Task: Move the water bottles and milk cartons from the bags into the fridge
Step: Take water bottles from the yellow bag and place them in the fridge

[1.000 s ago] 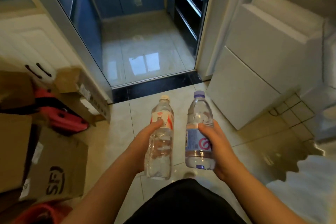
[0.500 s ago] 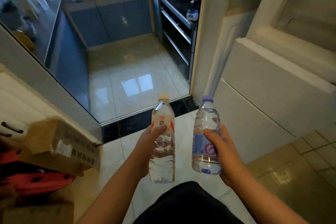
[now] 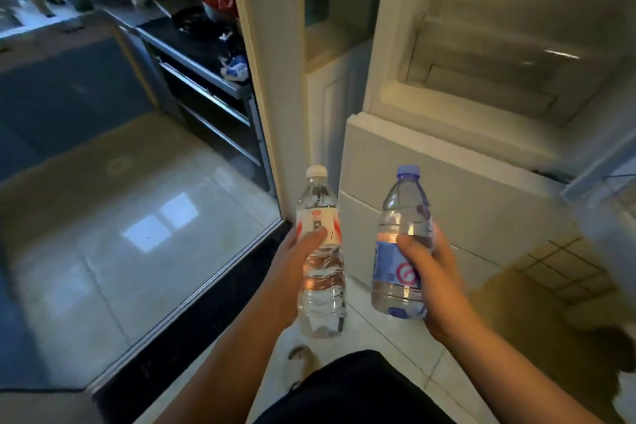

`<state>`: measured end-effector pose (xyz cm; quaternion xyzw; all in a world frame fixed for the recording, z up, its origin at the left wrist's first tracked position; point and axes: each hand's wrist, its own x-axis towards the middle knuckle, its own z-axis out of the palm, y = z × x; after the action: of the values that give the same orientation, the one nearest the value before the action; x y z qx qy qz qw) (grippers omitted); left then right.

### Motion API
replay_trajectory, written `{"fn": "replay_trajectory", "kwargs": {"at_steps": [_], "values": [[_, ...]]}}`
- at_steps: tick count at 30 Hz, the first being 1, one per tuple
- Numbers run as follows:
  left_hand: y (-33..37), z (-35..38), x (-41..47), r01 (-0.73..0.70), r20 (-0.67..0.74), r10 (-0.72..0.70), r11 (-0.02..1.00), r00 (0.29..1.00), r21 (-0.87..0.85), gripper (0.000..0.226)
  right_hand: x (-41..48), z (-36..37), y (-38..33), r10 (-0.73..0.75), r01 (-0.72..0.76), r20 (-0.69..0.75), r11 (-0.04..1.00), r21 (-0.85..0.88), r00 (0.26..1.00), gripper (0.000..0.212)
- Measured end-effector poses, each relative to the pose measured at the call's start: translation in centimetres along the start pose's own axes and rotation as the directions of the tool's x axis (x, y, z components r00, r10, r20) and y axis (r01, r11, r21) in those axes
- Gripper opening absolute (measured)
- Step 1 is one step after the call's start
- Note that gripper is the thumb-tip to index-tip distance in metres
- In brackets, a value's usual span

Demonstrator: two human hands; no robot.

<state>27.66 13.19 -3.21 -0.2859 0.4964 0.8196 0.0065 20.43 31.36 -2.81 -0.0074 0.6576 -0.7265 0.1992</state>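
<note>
My left hand [image 3: 292,268] grips a clear water bottle with a white cap and a red-and-white label [image 3: 320,272], held upright. A second clear bottle with a purple cap and a blue label [image 3: 402,217] stands upright in the grip of my right hand [image 3: 433,272]. Both bottles hang side by side in front of me, above the tiled floor. The white fridge [image 3: 464,182] stands just ahead on the right, its upper door swung open and its lower doors closed. No bags or milk cartons are in view.
To the left, a doorway with a white frame [image 3: 261,79] opens onto a kitchen with blue cabinets [image 3: 69,93], a dark oven unit [image 3: 206,93] and a glossy floor. A black threshold strip [image 3: 192,330] crosses the doorway. Beige tiles lie at the right.
The view has risen and swung right, toward the fridge. The cardboard boxes at the left have left the view. Both hands keep their bottles, now closer to the fridge.
</note>
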Motion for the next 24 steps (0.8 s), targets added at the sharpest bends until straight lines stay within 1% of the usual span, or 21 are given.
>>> {"fn": "replay_trajectory", "kwargs": {"at_steps": [2, 5, 7, 8, 12, 14, 16, 17, 19, 20, 23, 24], "values": [[2.4, 0.5, 3.6, -0.004, 0.052, 0.000, 0.998, 0.999, 0.067, 0.031, 2.2, 0.7, -0.8, -0.069, 0.069, -0.081, 0.998, 0.001, 0.994, 0.069], [5.5, 1.9, 8.3, -0.007, 0.120, -0.011, 0.989, 0.993, 0.145, 0.034, 5.4, 0.9, -2.0, -0.156, 0.161, -0.193, 0.987, 0.007, 0.969, 0.076], [7.3, 3.5, 11.0, -0.025, 0.179, -0.012, 0.979, 0.984, 0.203, 0.022, 7.2, 0.6, -3.1, -0.207, 0.212, -0.247, 0.977, -0.005, 0.947, 0.079], [8.2, 4.4, 12.2, -0.044, 0.216, -0.007, 0.973, 0.976, 0.228, 0.020, 7.9, 0.4, -3.8, -0.227, 0.234, -0.270, 0.972, -0.007, 0.936, 0.079], [11.8, 8.9, 16.6, -0.150, 0.364, 0.027, 0.938, 0.931, 0.313, 0.039, 11.5, -1.3, -7.0, -0.309, 0.317, -0.345, 0.948, -0.036, 0.886, 0.067], [13.6, 11.5, 18.6, -0.233, 0.418, 0.074, 0.910, 0.906, 0.343, 0.044, 13.5, -2.1, -9.0, -0.369, 0.373, -0.377, 0.925, -0.065, 0.850, 0.071], [15.4, 14.3, 20.5, -0.319, 0.473, 0.134, 0.885, 0.871, 0.338, 0.051, 15.7, -2.9, -11.4, -0.431, 0.432, -0.395, 0.897, -0.092, 0.812, 0.070], [16.2, 15.7, 21.4, -0.356, 0.495, 0.165, 0.878, 0.853, 0.321, 0.051, 16.8, -3.4, -12.7, -0.460, 0.460, -0.390, 0.882, -0.099, 0.798, 0.068], [17.9, 18.3, 23.2, -0.416, 0.518, 0.227, 0.864, 0.825, 0.284, 0.039, 19.2, -4.3, -15.1, -0.517, 0.517, -0.368, 0.849, -0.108, 0.773, 0.072], [18.7, 19.7, 24.0, -0.441, 0.521, 0.253, 0.854, 0.816, 0.276, 0.038, 20.5, -4.8, -16.3, -0.545, 0.543, -0.361, 0.832, -0.118, 0.757, 0.073], [21.2, 23.5, 26.3, -0.528, 0.541, 0.345, 0.818, 0.767, 0.227, 0.051, 24.2, -6.0, -19.8, -0.611, 0.611, -0.351, 0.782, -0.127, 0.710, 0.065], [22.1, 24.6, 27.0, -0.554, 0.544, 0.377, 0.807, 0.750, 0.206, 0.052, 25.3, -6.3, -20.9, -0.636, 0.635, -0.343, 0.761, -0.130, 0.692, 0.065]]}}
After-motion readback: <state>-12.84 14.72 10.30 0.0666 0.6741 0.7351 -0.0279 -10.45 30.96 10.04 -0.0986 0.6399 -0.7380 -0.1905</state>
